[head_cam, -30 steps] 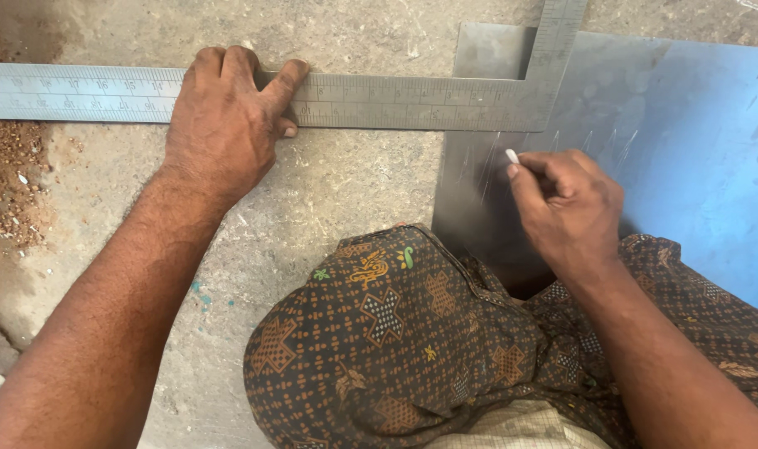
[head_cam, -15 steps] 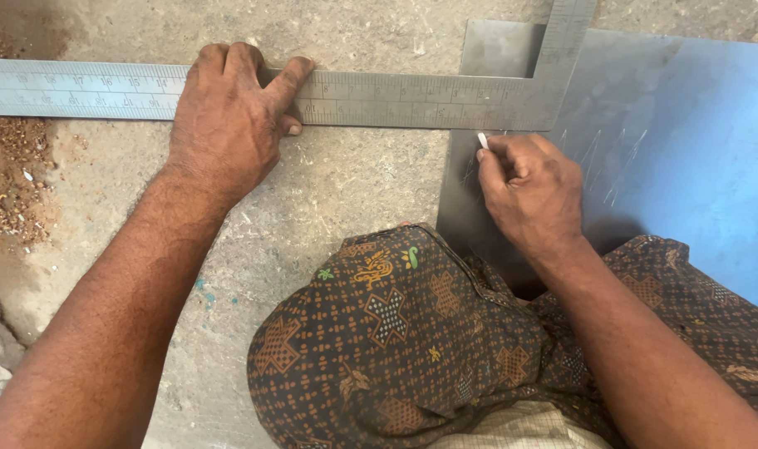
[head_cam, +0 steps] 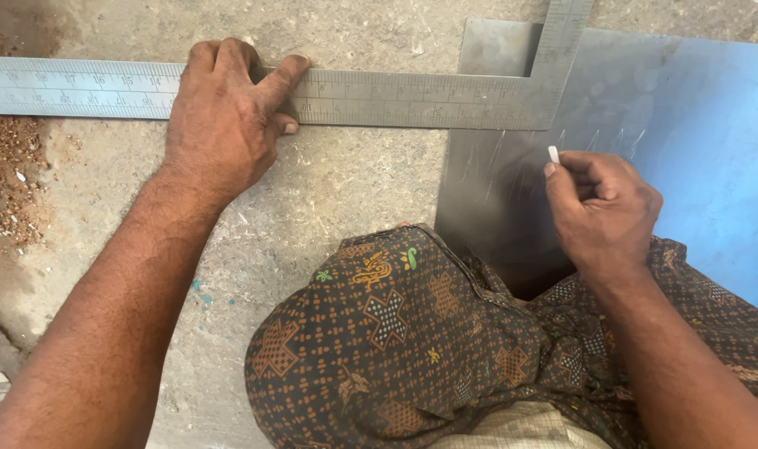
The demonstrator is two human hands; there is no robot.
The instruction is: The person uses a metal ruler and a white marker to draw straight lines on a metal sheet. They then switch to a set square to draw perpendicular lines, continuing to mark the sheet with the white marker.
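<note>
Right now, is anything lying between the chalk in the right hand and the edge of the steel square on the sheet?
Nothing visible: only bare metal sheet lies between the chalk in the right hand and the steel square.

Single head-mounted view, looking steeply down from close above the person's own arms and lap.

The top edge faces away from the body, across a grey concrete floor [head_cam: 337, 208]; no second view shares the scene.
</note>
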